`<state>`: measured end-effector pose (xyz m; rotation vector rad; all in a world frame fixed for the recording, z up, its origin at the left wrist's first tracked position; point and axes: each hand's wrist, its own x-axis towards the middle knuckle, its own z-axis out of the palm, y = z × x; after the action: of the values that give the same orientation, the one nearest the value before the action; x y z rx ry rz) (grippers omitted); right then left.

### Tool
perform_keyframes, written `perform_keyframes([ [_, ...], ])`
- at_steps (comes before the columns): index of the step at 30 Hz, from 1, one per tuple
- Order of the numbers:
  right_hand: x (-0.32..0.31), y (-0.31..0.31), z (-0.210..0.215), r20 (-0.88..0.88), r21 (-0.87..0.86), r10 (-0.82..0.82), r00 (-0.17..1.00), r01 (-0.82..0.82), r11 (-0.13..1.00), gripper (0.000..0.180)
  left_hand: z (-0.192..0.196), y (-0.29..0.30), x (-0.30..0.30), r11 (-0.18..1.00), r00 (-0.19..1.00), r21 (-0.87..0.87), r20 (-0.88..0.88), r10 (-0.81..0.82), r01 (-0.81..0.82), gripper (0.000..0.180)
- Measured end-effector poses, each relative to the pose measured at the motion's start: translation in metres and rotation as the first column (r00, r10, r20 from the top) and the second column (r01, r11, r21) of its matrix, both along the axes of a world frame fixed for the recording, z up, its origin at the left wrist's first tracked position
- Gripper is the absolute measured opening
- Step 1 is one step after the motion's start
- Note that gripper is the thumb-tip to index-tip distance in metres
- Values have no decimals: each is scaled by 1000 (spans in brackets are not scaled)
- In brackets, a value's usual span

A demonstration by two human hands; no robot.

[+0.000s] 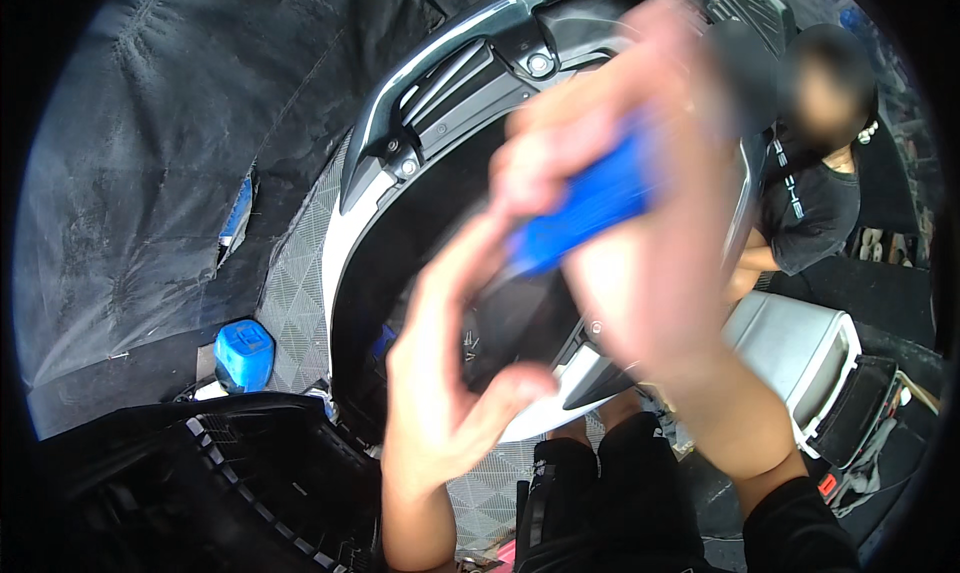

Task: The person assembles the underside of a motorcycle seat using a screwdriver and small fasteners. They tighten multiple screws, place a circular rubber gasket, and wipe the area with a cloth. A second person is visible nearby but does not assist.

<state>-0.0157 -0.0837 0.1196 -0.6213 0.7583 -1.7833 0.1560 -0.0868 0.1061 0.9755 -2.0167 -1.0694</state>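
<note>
My right hand (600,123) is raised over the scooter body, its fingers wrapped round a blue object (590,198); motion blur hides its exact kind. My left hand (450,373) is lower and to the left, fingers stretched upward and thumb apart, holding nothing I can see. Its fingertips reach close to the blue object; whether they touch it I cannot tell. Below both hands lies the scooter's dark open compartment (375,263), edged by a white panel (350,218). Several small screws (470,345) rest inside, and a dark blue item (383,341) lies by its left wall.
A dark rear rail (425,58) curves round the scooter's far end. At left stands a blue jerrycan (245,355), near a black ribbed part (280,483). Another person (815,208) is close at right, above a grey box (790,348) and loose straps (870,463).
</note>
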Motion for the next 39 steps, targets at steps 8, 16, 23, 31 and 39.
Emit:
perform_keyframes([
  [8,21,86,-50,-585,389,345,734,-119,914,30,-142,-28,141,958,758,165,648,74,-235,17],
  [16,11,205,-78,-382,606,623,683,-324,726,13,-289,-13,213,924,382,15,913,143,-382,30],
  [23,33,235,-93,-291,698,687,665,-344,628,13,-294,-1,154,980,601,-167,775,195,-103,30],
  [31,59,230,-98,-338,686,780,527,-430,588,16,-343,-2,159,936,828,141,522,207,-323,10],
  [39,65,221,-109,-465,618,725,509,-399,677,15,-311,18,165,991,771,34,632,77,-127,20],
])
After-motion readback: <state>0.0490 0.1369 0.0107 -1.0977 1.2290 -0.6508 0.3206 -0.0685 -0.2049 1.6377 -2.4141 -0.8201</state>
